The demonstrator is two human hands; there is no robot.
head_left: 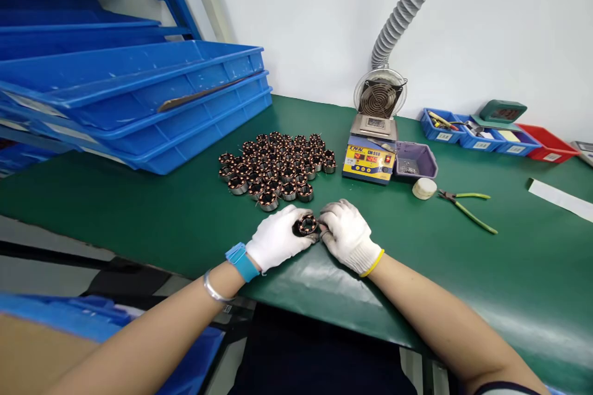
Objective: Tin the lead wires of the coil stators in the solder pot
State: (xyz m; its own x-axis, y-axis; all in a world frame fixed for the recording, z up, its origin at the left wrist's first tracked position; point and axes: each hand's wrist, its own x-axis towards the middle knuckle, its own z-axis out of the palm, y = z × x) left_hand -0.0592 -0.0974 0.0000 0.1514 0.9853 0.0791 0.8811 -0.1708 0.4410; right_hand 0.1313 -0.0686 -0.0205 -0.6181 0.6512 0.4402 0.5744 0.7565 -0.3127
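Both hands wear white knit gloves and meet near the front of the green mat (139,203). My left hand (277,237) curls around a small round stator with copper windings (307,224), holding it just above the mat. From the right, the fingers of my right hand (345,231) pinch at the same stator's edge. A cluster of several like stators (278,166) lies on the mat just beyond the hands.
Stacked blue trays (152,92) fill the left. A solder pot with digital display (370,157) and fan stands behind, under a grey hose (407,6). A purple tray (414,160), tape roll (424,188), green-handled pliers (467,207) and small parts bins (482,133) lie right.
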